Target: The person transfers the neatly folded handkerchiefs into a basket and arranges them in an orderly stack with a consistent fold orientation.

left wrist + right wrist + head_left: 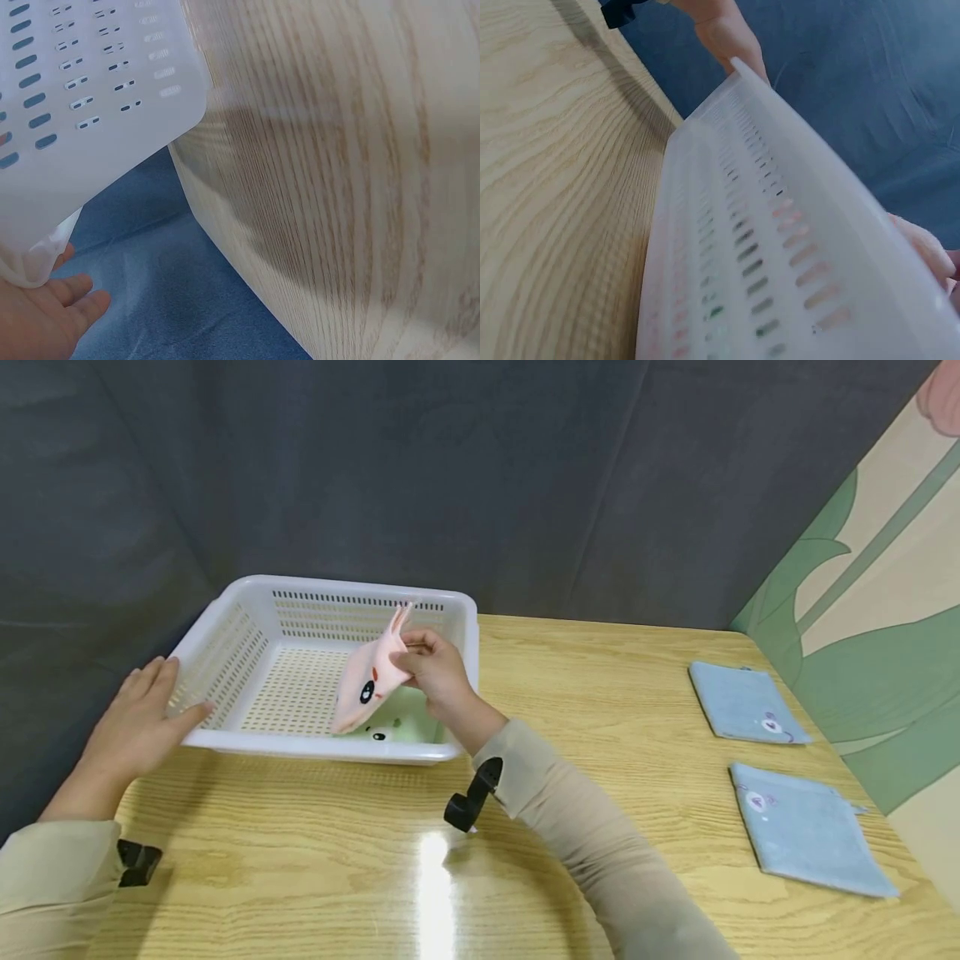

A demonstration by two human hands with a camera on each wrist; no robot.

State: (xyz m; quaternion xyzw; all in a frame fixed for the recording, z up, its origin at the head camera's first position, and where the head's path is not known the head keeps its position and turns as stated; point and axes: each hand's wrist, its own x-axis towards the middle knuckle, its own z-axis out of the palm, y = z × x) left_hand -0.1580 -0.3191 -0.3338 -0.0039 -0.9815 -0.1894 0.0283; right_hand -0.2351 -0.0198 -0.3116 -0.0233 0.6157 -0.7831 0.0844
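Note:
A white plastic basket (341,745) with slotted sides stands on the wooden table. My right hand (438,677) pinches a folded pink towel (367,681) by its upper edge, over the inside of the basket; an embroidered eye shows on it. Beneath it, in the right part of the basket, lies a green towel (412,718) with a face, partly hidden by the pink one. My left hand (142,718) rests at the basket's left front corner, its fingers extended along the outside and its thumb over the rim. In the left wrist view, its fingers (67,304) show beside the basket rim.
Two folded blue towels lie at the table's right side, one farther back (742,702) and one nearer (813,831). A dark cloth (450,477) hangs behind the table, and a wall with painted leaves (892,668) borders the right edge.

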